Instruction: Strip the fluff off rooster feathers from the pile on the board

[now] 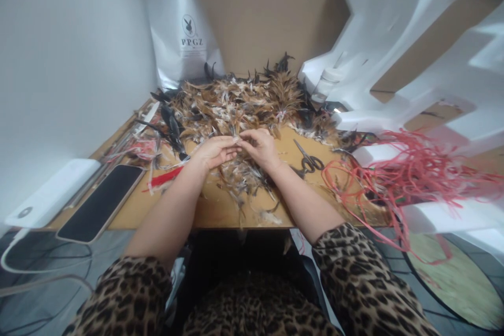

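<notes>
My left hand (218,151) and my right hand (260,148) meet fingertip to fingertip over the middle of the table. Thumb and fingers of both are closed in a pinch on a small tuft of feathers (235,130), its pale base between the fingertips; how many feathers it has is not clear. Just behind the hands lies a broad pile of brown and cream feathers (220,97). More loose feathers (248,181) lie under the hands and wrists. Scissors with dark handles (309,160) rest to the right of my right hand.
Black feathers (170,123) and a red strip (166,176) lie at left, near a phone (101,202) and a white cabled device (55,191). Tangled pink ribbons (417,168) hang over the right edge. Behind stand a white bag (181,26) and a clear jar (326,84).
</notes>
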Demonstrator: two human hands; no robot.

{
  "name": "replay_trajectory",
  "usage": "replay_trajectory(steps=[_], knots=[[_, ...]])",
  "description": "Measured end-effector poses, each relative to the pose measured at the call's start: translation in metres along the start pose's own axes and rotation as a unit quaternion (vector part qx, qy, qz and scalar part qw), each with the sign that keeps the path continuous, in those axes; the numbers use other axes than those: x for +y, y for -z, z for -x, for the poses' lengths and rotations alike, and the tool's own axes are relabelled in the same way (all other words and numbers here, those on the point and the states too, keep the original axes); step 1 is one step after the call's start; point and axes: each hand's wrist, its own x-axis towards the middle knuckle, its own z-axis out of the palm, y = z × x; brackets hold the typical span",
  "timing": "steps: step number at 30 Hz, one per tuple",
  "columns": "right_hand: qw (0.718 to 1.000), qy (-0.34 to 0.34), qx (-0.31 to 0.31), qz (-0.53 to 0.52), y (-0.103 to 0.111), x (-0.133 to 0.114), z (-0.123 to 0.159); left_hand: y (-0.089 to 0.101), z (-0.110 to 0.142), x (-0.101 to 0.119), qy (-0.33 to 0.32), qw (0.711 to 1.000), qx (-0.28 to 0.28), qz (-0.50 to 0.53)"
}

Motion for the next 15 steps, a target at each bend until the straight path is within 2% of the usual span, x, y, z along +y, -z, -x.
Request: replay_trajectory(steps=[3, 6, 10, 15], knots=[[0.999, -0.015, -0.007, -0.029, -0.0005, -0.0004, 0.0001, -0.0012, 0.0003, 0.0004, -0.002, 1.000, -0.003, -0.002], [0.988, -0.061, 0.010, -0.138, -0.0026, -0.0011, -0.0015, -0.0024, -0.0002, 0.0010, -0.037, 0.999, 0.007, -0.013], [0.927, -0.206, 0.031, -0.313, -0.0037, -0.0022, -0.0059, -0.0041, -0.0011, 0.0001, -0.095, 0.991, 0.025, -0.086], [0.853, -0.311, 0.022, -0.419, -0.0055, -0.0063, -0.0069, -0.0059, -0.0022, -0.0039, -0.123, 0.976, 0.039, -0.176]])
